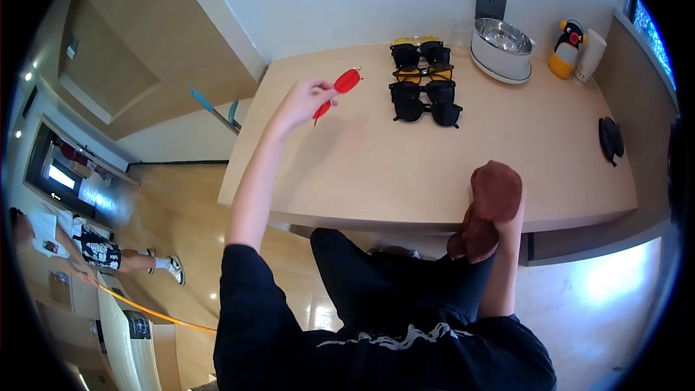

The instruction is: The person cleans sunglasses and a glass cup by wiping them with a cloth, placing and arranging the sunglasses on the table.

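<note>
Over the left part of the light wooden table (347, 166), my left hand (310, 100) pinches a pair of red-lensed glasses (347, 80) at their middle. A brown cloth (496, 192) covers my right hand at the table's front edge and hangs down beside it, so those fingers are hidden. Several dark sunglasses (427, 111) stand in a column at the back middle, some with yellow parts among them. One more dark pair (611, 138) lies at the far right.
At the back right are a white bowl with a steel inside (501, 47), a black and yellow penguin figure (566, 49) and a white cup (591, 56). A wall socket (490, 6) is behind. Another person (94, 246) stands at the far left holding an orange pole (156, 311).
</note>
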`<state>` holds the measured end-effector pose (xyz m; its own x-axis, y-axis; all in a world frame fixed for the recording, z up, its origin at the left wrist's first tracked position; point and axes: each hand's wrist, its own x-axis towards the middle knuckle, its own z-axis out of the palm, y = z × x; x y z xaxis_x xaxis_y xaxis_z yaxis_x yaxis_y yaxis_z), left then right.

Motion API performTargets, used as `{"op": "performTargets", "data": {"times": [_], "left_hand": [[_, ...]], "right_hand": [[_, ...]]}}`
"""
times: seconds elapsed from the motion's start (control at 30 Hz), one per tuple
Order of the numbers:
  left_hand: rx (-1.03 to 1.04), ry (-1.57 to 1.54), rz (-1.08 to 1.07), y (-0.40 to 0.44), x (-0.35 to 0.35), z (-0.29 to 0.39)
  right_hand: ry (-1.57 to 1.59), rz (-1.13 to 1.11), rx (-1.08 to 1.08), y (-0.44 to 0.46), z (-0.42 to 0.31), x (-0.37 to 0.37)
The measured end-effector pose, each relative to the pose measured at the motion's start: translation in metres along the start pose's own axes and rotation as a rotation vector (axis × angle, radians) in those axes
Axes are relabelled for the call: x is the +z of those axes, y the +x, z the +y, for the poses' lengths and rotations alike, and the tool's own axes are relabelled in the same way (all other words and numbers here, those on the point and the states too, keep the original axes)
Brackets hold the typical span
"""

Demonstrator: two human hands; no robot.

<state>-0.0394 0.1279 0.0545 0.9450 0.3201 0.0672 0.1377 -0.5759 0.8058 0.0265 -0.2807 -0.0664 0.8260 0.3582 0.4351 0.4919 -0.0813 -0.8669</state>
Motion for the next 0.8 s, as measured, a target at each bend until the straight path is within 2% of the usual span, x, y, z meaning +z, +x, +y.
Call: {"op": "performTargets", "data": {"times": [0.07,0.13,0.23,0.27,0.3,0.33,0.37,0.43,0.57,0.63,0.77,0.8], "left_hand": [[0.035,0.075,0.002,0.055,-0.004,-0.026],[0.083,0.274,0.021,0.102,-0.006,-0.052],[0.077,0.351,0.052,0.164,-0.008,-0.090],[0.084,0.343,0.047,0.175,-0.005,-0.092],[0.058,0.473,0.056,0.184,-0.005,-0.087],[0.030,0.606,0.067,0.192,-0.005,-0.081],[0.037,0.606,0.063,0.198,-0.004,-0.078],[0.139,0.754,0.144,0.211,0.000,-0.078],[0.187,0.762,0.188,0.231,0.005,-0.076],[0.256,0.809,0.143,0.236,0.004,-0.084],[0.234,0.818,0.161,0.237,-0.007,-0.110],[0.231,0.812,0.231,0.237,-0.010,-0.114]], "right_hand": [[0.046,0.005,0.027,-0.002,-0.018,0.002],[0.055,0.027,0.028,-0.007,-0.018,0.002],[0.104,0.062,0.033,-0.010,-0.024,-0.001],[0.022,0.061,0.030,-0.010,-0.026,-0.002],[-0.057,0.062,0.024,-0.008,-0.027,-0.001],[0.058,0.119,0.082,-0.008,-0.026,0.001],[0.056,0.126,0.083,-0.007,-0.026,0.002],[0.117,0.086,0.170,-0.007,-0.027,0.002],[0.123,0.091,0.157,-0.004,-0.034,0.003],[0.169,0.097,0.178,-0.003,-0.036,0.003],[0.226,0.079,0.235,-0.009,-0.031,0.005],[0.233,0.088,0.237,-0.007,-0.029,0.005]]}}
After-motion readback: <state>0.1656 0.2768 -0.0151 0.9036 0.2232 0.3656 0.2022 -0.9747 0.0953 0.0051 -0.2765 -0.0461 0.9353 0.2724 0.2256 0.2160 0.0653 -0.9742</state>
